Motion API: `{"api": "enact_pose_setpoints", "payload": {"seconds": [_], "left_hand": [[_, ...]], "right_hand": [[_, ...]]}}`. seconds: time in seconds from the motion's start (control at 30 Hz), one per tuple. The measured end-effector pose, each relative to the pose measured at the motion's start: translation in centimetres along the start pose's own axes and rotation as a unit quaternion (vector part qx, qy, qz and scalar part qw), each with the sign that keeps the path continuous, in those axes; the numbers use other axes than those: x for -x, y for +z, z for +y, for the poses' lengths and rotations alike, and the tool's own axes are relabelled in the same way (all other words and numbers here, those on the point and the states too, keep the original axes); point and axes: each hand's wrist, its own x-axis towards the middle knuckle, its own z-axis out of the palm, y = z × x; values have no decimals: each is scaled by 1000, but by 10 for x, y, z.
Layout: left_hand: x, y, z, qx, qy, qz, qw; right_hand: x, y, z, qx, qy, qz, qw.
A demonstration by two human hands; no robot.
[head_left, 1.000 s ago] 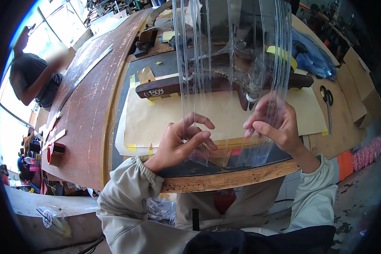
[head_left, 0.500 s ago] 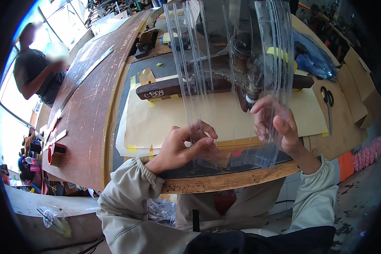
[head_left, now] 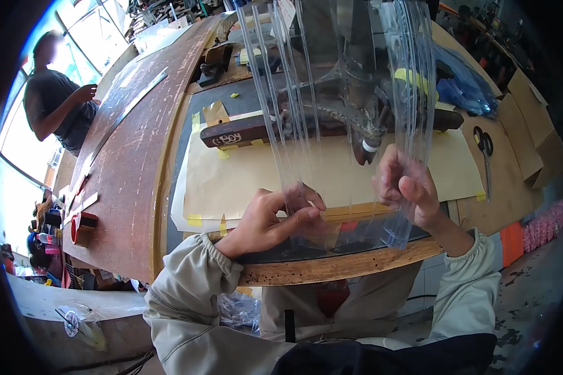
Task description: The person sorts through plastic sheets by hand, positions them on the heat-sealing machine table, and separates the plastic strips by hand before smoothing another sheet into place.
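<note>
Several clear plastic sheets with folded, ridged edges stand up in front of me, spread into a left and a right bundle. My left hand is closed at the lower part of the left bundle, thumb and fingers pinching the plastic. My right hand has its fingers curled in at the lower right bundle, the thumb close to them; the plastic partly covers it. Through the sheets I see a dark metal press arm and a dark bar marked with white letters, lying across beige paper.
Scissors lie at the right, beside an open cardboard box and blue plastic film. A long metal ruler and a red tape roll rest on the left table. Another person stands beyond it.
My right hand's fingers have curled in more, and the right bundle has shifted slightly. My left hand has barely moved. The person at the left has lowered something pale from view.
</note>
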Motion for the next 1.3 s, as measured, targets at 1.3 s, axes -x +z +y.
{"api": "enact_pose_setpoints", "payload": {"seconds": [1.3], "left_hand": [[12,-21,21,151,-146,-109,972]], "right_hand": [[7,-6,4,-40,-51,-28,998]]}}
